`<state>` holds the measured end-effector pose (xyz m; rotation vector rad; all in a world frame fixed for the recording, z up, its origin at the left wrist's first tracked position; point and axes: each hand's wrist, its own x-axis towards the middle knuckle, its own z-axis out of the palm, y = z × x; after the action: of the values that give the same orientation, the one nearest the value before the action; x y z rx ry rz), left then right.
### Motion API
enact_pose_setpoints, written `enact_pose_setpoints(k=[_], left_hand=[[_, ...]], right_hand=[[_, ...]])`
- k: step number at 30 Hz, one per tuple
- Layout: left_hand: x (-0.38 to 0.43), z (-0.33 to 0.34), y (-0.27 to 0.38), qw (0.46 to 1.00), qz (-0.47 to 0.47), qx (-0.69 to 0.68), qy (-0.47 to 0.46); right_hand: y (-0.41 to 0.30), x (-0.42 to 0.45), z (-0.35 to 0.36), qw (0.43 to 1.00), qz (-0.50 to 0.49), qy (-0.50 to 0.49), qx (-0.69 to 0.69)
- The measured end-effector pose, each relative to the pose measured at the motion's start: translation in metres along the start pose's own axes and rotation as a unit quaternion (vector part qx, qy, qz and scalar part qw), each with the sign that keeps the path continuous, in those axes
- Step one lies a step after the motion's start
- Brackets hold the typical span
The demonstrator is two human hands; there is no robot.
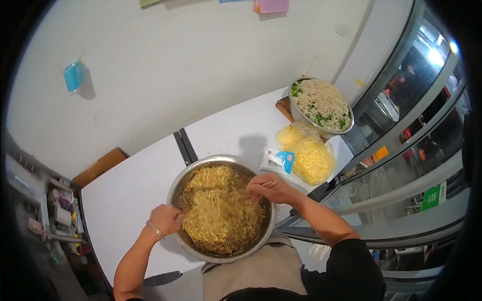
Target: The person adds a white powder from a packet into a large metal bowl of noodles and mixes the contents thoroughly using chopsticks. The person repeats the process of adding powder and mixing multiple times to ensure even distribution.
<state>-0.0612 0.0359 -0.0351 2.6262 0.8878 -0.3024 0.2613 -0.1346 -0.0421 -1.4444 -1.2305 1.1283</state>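
Note:
A large stainless steel bowl stands before me at the table's near edge. It is heaped with a shredded yellow and brown food mixture, blurred by motion in the middle. At the bowl's left side, my left hand, with a bracelet at the wrist, grips the rim. My right hand is closed over the bowl's right side around a thin pale utensil, perhaps chopsticks. The utensil's far end cannot be made out in the blurred food.
Plastic bags of yellow crumbly food and a white-and-blue packet lie right of the bowl. Behind them, a second metal bowl holds pale minced filling and chopped greens. The white table meets a wall; a glass door stands right.

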Motion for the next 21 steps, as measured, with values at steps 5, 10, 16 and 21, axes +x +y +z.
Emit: enact_pose_setpoints(k=[5, 10, 16, 21], left_hand=[[0.052, 0.042, -0.005, 0.988, -0.139, 0.073, 0.003], [0.055, 0.04, 0.0, 0.999, -0.031, -0.033, -0.001], [0.035, 0.011, -0.017, 0.986, -0.147, 0.069, 0.038], [0.093, 0.07, 0.002, 0.999, -0.011, 0.022, 0.042]], right_hand=[[0.071, 0.033, -0.009, 0.982, -0.051, 0.108, -0.143], [0.07, 0.034, 0.014, 0.999, -0.022, 0.019, -0.03], [0.021, 0.037, -0.017, 0.97, -0.115, 0.04, -0.21], [0.092, 0.058, 0.003, 0.988, -0.073, 0.029, -0.131]])
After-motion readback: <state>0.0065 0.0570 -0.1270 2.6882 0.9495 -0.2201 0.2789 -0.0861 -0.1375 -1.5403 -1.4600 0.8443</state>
